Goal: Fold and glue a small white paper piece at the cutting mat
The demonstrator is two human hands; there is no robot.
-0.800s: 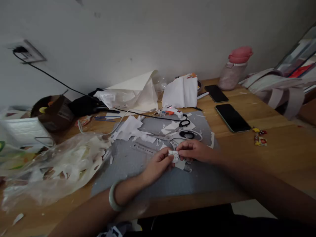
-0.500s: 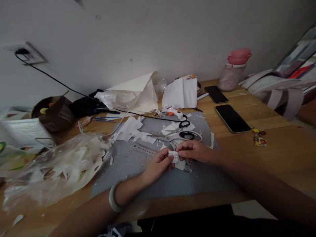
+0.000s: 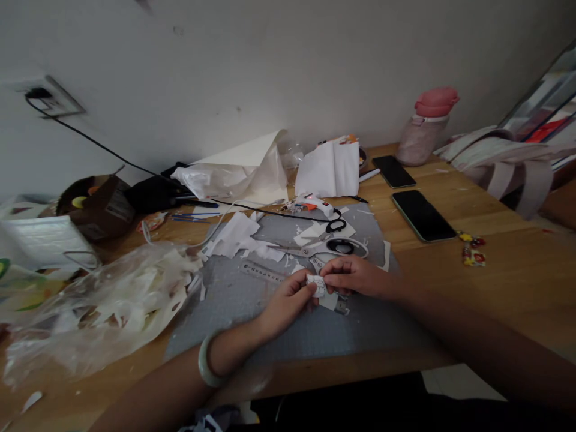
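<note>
Piece first: held a small white piece, marked into blocks with dark lines, up over the grey mat. Gripped it at its left side between the thumb and bent fingers of the left hand; pinched its right edge, as far as could be seen, with thumb and forefinger of the right hand. Judged it very light, thin and fairly stiff, like card or foam board, but could not tell the material for sure. Seemed likely to crease or snap under a hard squeeze, and unlikely to slip from dry fingertips. Called for a gentle hold on opposite edges, with the lined face uncovered. Wore a pale bangle on the left wrist. Had large scissors lying just beyond the hands, a clear ruler near the left one, and torn white paper farther back, with a glue gun, red light showing, behind the scissors. Farther out on the wooden counter, saw a plastic bag of scraps to the left, and a dark-screened phone and a pink-lidded bottle to the right
</note>
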